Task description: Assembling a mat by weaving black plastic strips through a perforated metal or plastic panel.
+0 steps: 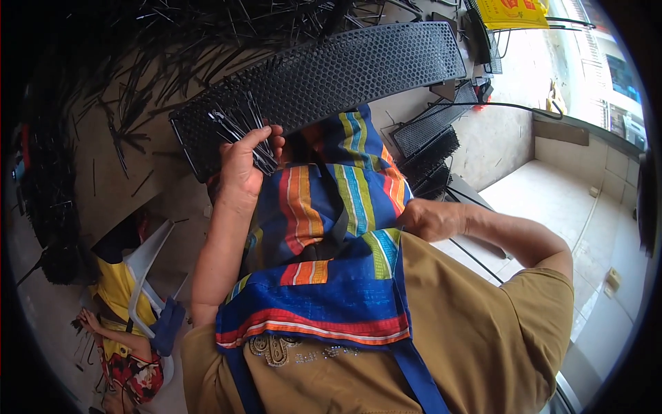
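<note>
Holding thin black strips (pixel 234 126): left hand (pixel 245 160), by black perforated panel (pixel 358 69) | right hand (pixel 433 219): fingers curled beside striped apron (pixel 365 303), cannot tell contents

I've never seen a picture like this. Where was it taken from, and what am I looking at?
No robot here: a head-worn fisheye camera looks down at the wearer's bare hands, so straight edges bend. The left hand holds a bundle of thin black strips near one end of a long black perforated panel. The right hand is curled beside the striped apron; whether it holds anything is hidden. Loose strips lie on the brownish surface at upper left.
</note>
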